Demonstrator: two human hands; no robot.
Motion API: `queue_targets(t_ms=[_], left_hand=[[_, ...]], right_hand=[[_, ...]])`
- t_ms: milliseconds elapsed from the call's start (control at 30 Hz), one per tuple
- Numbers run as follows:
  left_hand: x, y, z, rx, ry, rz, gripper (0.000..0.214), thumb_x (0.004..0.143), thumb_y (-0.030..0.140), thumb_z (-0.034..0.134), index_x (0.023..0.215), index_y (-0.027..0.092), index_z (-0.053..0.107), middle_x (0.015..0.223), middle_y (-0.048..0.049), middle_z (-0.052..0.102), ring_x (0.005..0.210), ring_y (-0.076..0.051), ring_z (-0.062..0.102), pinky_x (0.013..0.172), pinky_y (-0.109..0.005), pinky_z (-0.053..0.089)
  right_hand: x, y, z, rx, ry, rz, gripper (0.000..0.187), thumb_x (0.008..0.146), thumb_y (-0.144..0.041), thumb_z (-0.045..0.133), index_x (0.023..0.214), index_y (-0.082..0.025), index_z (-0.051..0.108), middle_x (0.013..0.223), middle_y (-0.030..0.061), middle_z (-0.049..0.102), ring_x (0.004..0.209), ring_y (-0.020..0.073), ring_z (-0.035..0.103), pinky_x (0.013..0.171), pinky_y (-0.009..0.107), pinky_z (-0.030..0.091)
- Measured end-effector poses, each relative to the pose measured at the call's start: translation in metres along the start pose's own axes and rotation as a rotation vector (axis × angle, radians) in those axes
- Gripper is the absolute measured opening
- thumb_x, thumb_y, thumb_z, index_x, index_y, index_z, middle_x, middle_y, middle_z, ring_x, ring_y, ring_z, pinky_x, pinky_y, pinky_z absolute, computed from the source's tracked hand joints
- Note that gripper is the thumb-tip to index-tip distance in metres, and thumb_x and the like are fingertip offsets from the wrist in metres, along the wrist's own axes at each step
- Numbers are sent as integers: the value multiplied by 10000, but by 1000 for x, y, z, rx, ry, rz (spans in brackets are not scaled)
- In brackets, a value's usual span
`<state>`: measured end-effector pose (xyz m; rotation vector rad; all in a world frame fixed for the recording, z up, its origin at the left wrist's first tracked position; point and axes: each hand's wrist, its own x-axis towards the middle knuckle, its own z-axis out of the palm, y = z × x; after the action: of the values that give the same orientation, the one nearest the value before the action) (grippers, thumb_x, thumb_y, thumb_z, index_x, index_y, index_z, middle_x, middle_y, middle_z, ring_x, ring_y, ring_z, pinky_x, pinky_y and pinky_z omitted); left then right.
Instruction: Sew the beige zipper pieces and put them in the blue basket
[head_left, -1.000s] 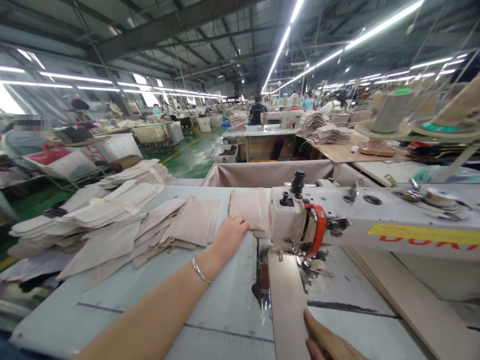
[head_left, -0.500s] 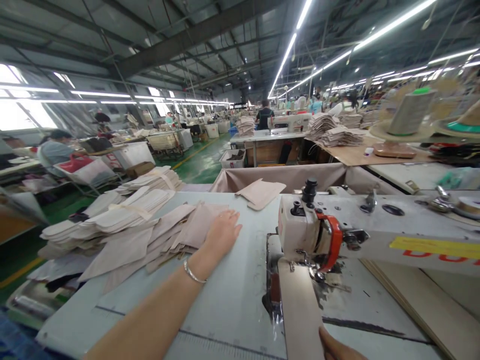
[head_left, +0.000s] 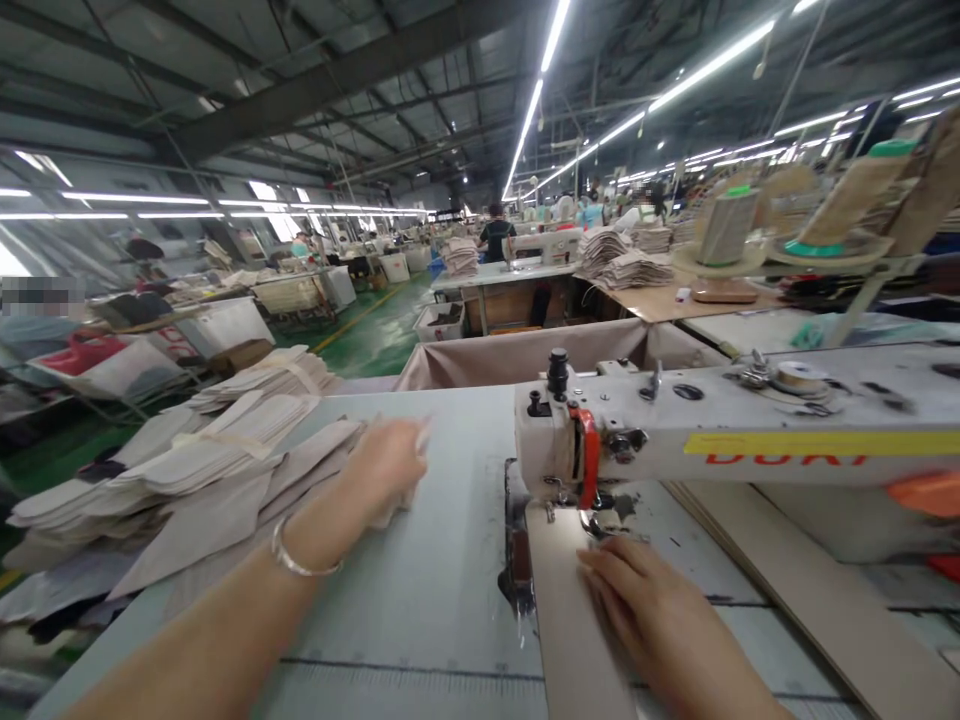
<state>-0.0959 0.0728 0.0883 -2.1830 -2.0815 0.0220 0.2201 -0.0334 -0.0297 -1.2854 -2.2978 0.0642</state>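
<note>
In the head view, over on the left, the left hand [head_left: 394,455] hung blurred at the near end of a spread of beige cloth panels [head_left: 315,458], fingers curled in, a pale edge showing by the fingertips; whether they had pinched a panel, the blur would not tell. A silver bracelet [head_left: 300,560] circled that wrist.

Across to the right hand [head_left: 645,600], and there it was, low in front of the sewing machine [head_left: 750,405], fingers bent and drawn close together, their tips on the long beige strip [head_left: 570,610]. Touching, certainly; whether the thumb clamped the strip from below could not be told. The strip ran from the near edge of the view up to the needle area, just below the orange-red guard [head_left: 589,460].

More strips [head_left: 817,570] lay under the machine's arm, where yellow tape [head_left: 795,443] partly covered red lettering. Banded cloth stacks [head_left: 217,445] crowded the left side of the pale table [head_left: 457,590], its ruler markings [head_left: 420,685] nearest the wearer. Beyond the far edge came a cloth-lined bin [head_left: 517,355], and at right, a grey thread cone [head_left: 727,230].
</note>
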Motion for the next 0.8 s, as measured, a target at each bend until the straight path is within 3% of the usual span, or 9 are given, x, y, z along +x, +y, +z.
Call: queue_targets(t_ms=[100,167,267,333,400,533,667,800], left_hand=[[-33,30,6,-80,-137,170,103,807,225,576,739,184,641,765,-35,693,725,-208,660,660,-284,487],[-47,47,23,-161,-118,311,135,884,248,532,881,185,652,957,-55,702,904,-223,657,814,-328,503],[-44,56,52,-259,-4,460,330,906,252,556,1226,172,558,1367,-136,533,1292,-292,461,1106,-490,306],[-32,52,63,-339,1,465,421,853,325,656,1234,180,550,1367,-137,522,1300,-319,436,1120,-520,267],[-21,46,66,-416,-15,429,395,790,373,726,1106,176,592,1205,-115,603,1163,-309,528,1032,-474,378],[-26,45,63,-544,-26,380,136,889,307,596,959,192,580,976,-47,632,915,-215,595,810,-330,480],[-49,66,61,-831,-56,364,111,920,228,531,966,206,629,968,-30,645,929,-189,598,842,-299,461],[-52,95,63,-888,-125,326,112,867,211,583,890,203,692,930,-32,667,877,-190,622,788,-285,468]], right_hand=[[20,2,10,-92,28,-100,435,877,-57,471,1283,-171,577,1206,114,608,1057,254,588,919,417,518],[25,2,16,-116,27,-132,487,842,-19,498,1305,-155,563,1250,114,587,1036,250,578,920,416,508],[22,-1,19,-121,38,-134,519,835,-11,519,1333,-156,541,1286,107,568,1046,246,558,916,411,496],[18,-3,17,-112,33,-134,507,850,-23,526,1337,-163,539,1277,99,576,1064,245,543,931,411,480],[16,-4,15,-93,24,-127,485,861,-27,526,1325,-165,548,1262,93,586,1070,241,533,939,405,465],[16,-6,13,-63,25,-106,478,859,-16,501,1311,-163,556,1268,93,585,1084,254,519,934,421,440],[17,-8,12,-48,6,-89,432,886,-34,479,1290,-160,561,1259,94,587,1063,255,520,907,423,430],[17,-9,10,-59,-19,-82,422,916,-77,476,1332,-130,520,1251,121,578,1034,258,517,891,429,428]])
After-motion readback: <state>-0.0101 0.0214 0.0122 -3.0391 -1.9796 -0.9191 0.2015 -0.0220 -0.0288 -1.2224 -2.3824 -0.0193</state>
